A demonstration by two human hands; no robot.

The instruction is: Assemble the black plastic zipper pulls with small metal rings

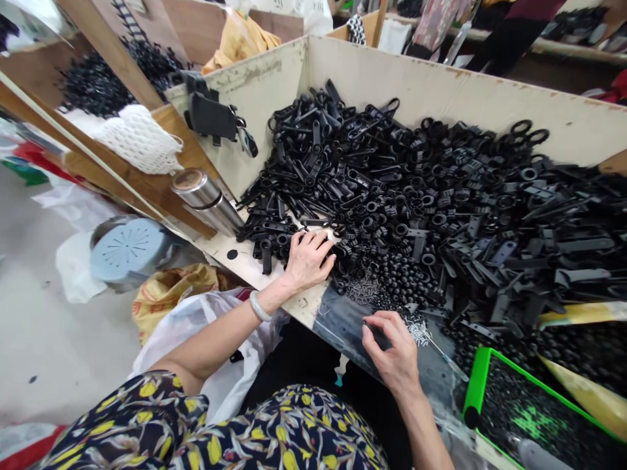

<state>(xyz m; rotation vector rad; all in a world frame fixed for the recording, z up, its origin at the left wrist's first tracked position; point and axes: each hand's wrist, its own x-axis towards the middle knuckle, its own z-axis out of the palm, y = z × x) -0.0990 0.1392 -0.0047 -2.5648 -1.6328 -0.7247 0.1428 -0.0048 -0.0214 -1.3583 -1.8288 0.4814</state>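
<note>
My left hand (309, 260) reaches to the near edge of a heap of black plastic parts (313, 163). Its fingers are apart and bent down over the parts, and the fingertips are partly hidden. Lower and to the right, my right hand (394, 349) hovers over the dark work surface (343, 320). Thumb and forefinger come together there in a pinch, at a small dark spot that I cannot make out. Just beyond it lie small black balls (399, 277), fine metal springs (363, 288) and silvery pins (418, 331). A thin screwdriver-like tool (448, 359) rests to its right.
Pale board walls (441, 78) enclose the heap. A steel flask (208, 199) stands at the left, below a black phone holder (213, 114). A green-rimmed tray (477, 385) of small dark pieces sits at the right. A blue stool (130, 249) and bags are on the floor.
</note>
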